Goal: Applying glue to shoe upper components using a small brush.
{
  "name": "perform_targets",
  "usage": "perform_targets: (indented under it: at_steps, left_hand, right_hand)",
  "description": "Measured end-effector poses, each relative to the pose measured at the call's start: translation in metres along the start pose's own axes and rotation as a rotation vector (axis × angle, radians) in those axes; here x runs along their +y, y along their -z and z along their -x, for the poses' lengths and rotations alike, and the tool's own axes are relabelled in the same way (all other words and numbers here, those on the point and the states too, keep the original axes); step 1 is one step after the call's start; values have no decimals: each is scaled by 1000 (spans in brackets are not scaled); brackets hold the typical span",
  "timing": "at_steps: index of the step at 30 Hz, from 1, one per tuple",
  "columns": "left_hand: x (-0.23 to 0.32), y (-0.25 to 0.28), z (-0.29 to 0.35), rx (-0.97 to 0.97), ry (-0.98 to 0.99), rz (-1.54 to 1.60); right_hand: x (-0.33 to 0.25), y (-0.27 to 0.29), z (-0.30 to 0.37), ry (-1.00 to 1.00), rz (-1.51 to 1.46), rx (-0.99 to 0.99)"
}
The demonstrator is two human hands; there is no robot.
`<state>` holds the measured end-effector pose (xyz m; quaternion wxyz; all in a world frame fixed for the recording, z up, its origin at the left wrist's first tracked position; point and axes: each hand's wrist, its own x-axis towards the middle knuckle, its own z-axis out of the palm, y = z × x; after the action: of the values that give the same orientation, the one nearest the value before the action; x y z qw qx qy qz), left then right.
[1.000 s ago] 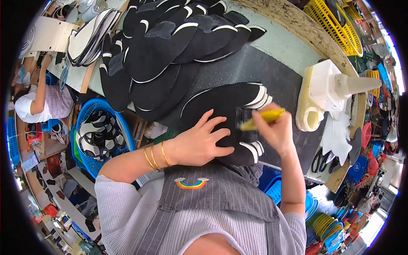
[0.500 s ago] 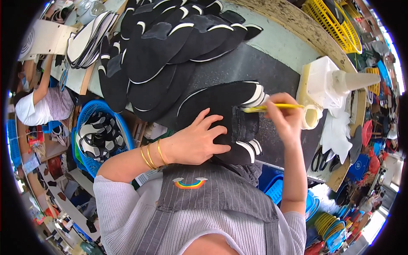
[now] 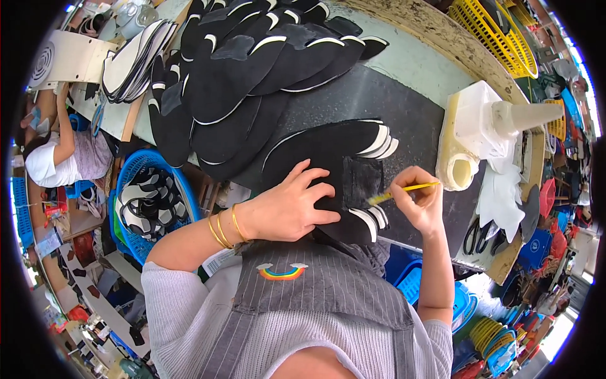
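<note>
A small stack of black fabric cut-outs (image 3: pixel 309 144) with white curved edges, resembling shoe uppers, lies in front of me on a dark mat (image 3: pixel 410 120). My left hand (image 3: pixel 291 205) rests palm down on the stack, fingers spread, holding nothing. Between the fingers of my right hand (image 3: pixel 418 201) is a thin yellow-handled brush (image 3: pixel 380 198). Its bristles are at the near right part of a dark, wet-looking patch (image 3: pixel 363 180) between the two white-edged ends. Whether the bristles touch the fabric, I cannot tell.
Right of the mat stand a white plastic bottle (image 3: pixel 480 123) and an open-mouthed pot (image 3: pixel 459 172), with scissors (image 3: pixel 475 237) nearer me. A larger pile of black cut-outs (image 3: pixel 233 95) covers the far left. A blue basket (image 3: pixel 117 218) and another person (image 3: pixel 66 151) are at left.
My right hand and the brush have moved toward me, from the patch's far end to its near end. The left hand has stayed in place on the stack.
</note>
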<state>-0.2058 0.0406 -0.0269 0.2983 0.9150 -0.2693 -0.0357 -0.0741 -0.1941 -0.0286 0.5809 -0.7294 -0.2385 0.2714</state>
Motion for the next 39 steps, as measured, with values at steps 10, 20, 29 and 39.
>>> perform_targets:
  at_steps: [10, 20, 29, 39]
  left_hand:
    - [6, 1, 0, -73, 11, -13]
    - [-4, 46, -5, 112, 326, 799]
    - [-15, 106, -108, 751, 7, -27]
    - [-4, 17, -16, -151, -32, -130]
  right_hand:
    - [-6, 1, -7, 191, -25, 127]
    - [9, 46, 19, 122, -33, 445]
    - [-14, 89, 34, 13, 272, 878]
    - [10, 106, 50, -305, 54, 666]
